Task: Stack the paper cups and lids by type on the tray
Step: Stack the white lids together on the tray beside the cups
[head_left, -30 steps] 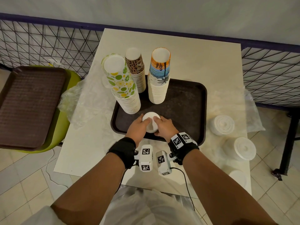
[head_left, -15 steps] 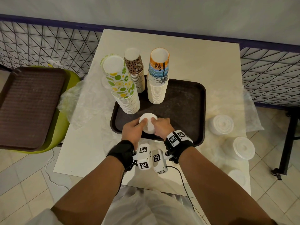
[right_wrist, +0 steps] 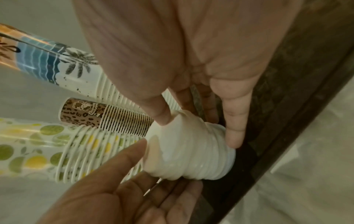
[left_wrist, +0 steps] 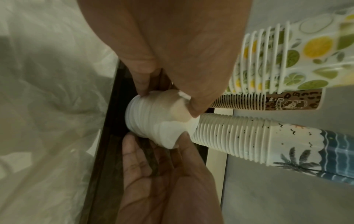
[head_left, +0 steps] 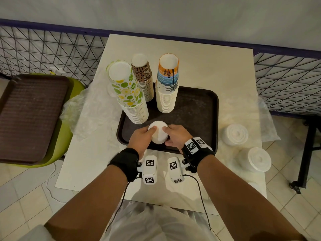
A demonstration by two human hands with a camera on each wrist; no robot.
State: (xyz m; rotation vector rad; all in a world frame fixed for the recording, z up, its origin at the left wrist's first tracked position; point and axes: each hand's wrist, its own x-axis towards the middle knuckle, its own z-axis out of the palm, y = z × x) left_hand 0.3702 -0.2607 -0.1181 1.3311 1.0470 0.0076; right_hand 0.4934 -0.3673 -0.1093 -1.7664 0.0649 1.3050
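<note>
Three cup stacks (head_left: 142,94) just beyond the white stack (head_left: 158,132) clasped between left hand (head_left: 139,139) and right hand (head_left: 177,136); tray (head_left: 196,115) beneath.

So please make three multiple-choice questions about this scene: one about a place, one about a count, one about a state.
1. Where does the white stack between the hands stand?
A. on the tray's near part
B. on the green chair
C. on the bare table right of the tray

2. How many tall cup stacks stand at the tray's far side?
A. one
B. three
C. five

3. How are the hands on the white stack?
A. both lie flat on the table
B. only the right one touches it
C. both grip it, one from each side

Answers:
1 A: the dark tray floor shows around the stack's base.
2 B: the lime stack, leopard stack and palm stack.
3 C: the left hand and right hand have fingers and thumbs round its sides.
</note>
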